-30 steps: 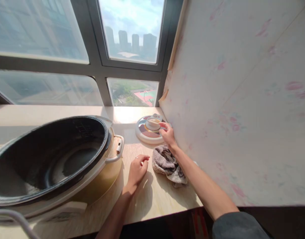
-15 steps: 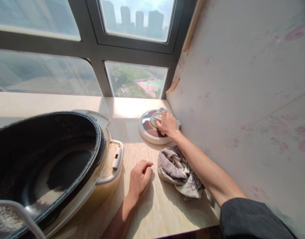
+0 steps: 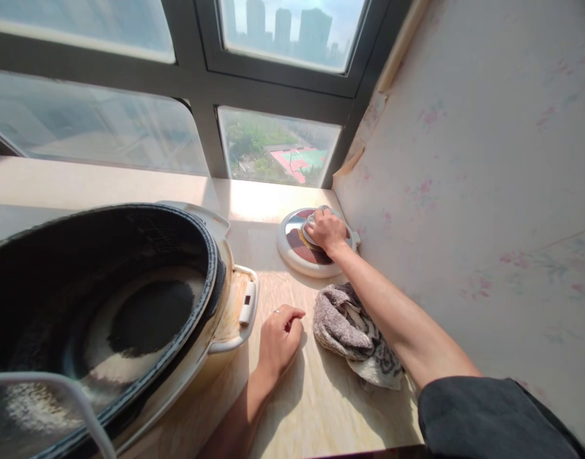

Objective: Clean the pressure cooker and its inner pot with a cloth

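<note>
My right hand [image 3: 327, 229] is closed around the knob in the middle of a round lid [image 3: 292, 258] with a shiny centre and a white rim. The lid lies flat on the sill, close to the papered wall. Lower down, my left hand [image 3: 281, 341] rests on the surface with its fingers curled in and nothing visible in them. It lies between a large rice cooker [image 3: 235, 312] and a crumpled grey-and-white towel [image 3: 343, 328], below my right forearm. The cooker stands without its lid, showing a black inner pot [image 3: 149, 319] with whitish grains at lower left.
A grey-framed window [image 3: 283, 89] runs behind the pale sill [image 3: 254, 236]. At the right stands a flowered wall [image 3: 483, 191] with peeling paper at its edge. A light curved bar [image 3: 63, 382] crosses the cooker's front.
The view has shifted, so everything sits further right in the picture. My right hand now covers more of the lid's knob. My left hand stays resting on the surface.
</note>
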`<control>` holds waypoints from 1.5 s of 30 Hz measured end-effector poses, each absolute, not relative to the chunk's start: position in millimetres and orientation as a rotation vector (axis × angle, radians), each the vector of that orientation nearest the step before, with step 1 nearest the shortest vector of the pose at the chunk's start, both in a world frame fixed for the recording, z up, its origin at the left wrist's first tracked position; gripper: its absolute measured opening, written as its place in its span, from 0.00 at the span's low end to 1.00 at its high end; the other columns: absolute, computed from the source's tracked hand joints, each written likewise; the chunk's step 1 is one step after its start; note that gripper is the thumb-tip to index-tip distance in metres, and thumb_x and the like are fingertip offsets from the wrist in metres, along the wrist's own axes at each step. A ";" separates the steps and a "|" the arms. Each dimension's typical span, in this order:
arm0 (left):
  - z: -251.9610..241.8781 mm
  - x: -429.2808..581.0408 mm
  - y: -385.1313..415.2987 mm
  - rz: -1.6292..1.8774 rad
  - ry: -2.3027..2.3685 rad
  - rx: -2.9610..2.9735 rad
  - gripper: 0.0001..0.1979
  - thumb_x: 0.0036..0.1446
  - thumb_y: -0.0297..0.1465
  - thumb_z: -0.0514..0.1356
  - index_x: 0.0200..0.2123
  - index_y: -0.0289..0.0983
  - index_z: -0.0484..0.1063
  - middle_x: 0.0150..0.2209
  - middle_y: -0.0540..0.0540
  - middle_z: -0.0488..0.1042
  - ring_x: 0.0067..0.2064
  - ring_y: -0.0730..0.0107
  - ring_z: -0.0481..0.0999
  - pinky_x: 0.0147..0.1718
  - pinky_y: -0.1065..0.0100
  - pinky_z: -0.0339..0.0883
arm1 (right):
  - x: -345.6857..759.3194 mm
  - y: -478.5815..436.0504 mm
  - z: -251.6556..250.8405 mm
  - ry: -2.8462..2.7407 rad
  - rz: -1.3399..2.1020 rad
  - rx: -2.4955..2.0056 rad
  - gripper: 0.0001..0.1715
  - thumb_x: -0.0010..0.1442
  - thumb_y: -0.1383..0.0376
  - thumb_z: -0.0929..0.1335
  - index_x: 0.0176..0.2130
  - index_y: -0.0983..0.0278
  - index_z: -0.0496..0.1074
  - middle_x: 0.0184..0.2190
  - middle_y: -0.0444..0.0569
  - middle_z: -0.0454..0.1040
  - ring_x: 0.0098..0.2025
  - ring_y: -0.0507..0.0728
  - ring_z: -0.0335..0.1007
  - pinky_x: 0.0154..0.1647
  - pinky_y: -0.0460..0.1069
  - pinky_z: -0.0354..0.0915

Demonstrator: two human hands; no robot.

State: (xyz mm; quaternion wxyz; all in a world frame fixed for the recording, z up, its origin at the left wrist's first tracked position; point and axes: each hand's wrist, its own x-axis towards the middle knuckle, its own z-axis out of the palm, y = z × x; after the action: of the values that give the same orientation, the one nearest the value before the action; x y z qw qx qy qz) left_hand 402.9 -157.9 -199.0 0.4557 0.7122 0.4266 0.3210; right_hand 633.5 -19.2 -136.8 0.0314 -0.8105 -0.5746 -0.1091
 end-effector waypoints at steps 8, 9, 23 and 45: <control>-200.6 403.6 -158.3 0.813 1.022 1.751 0.14 0.56 0.24 0.53 0.34 0.38 0.78 0.36 0.45 0.82 0.39 0.62 0.79 0.41 0.62 0.67 | 629.4 -18.4 -138.9 -1.715 -0.394 -2.555 0.23 0.68 0.53 0.62 0.53 0.66 0.70 0.50 0.61 0.73 0.48 0.66 0.74 0.41 0.53 0.66; -200.9 403.7 -158.3 0.817 1.018 1.751 0.14 0.56 0.24 0.53 0.34 0.38 0.78 0.36 0.46 0.82 0.39 0.63 0.79 0.41 0.62 0.67 | 629.0 -18.4 -138.7 -1.714 -0.392 -2.563 0.23 0.68 0.53 0.62 0.53 0.66 0.69 0.51 0.61 0.73 0.48 0.66 0.74 0.42 0.53 0.66; -195.8 409.2 -158.3 0.720 1.143 1.769 0.14 0.57 0.23 0.54 0.35 0.39 0.80 0.39 0.44 0.83 0.43 0.62 0.79 0.46 0.64 0.67 | 632.0 -21.1 -134.2 -1.864 -0.418 -2.601 0.23 0.72 0.55 0.60 0.54 0.69 0.67 0.51 0.63 0.73 0.50 0.67 0.75 0.42 0.53 0.67; -188.1 407.5 -158.1 0.517 1.166 1.993 0.15 0.62 0.27 0.52 0.40 0.37 0.80 0.45 0.39 0.81 0.47 0.61 0.79 0.48 0.64 0.67 | 606.3 -71.6 37.7 -1.543 -0.429 -2.462 0.28 0.70 0.49 0.58 0.51 0.68 0.70 0.50 0.65 0.76 0.50 0.70 0.74 0.44 0.56 0.65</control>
State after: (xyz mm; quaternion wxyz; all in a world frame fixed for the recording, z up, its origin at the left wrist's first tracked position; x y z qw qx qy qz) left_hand 407.5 -158.1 -188.1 0.3781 0.7798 0.4562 0.2021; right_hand 606.3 -71.6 37.7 0.1022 -0.8338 -0.5226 -0.1455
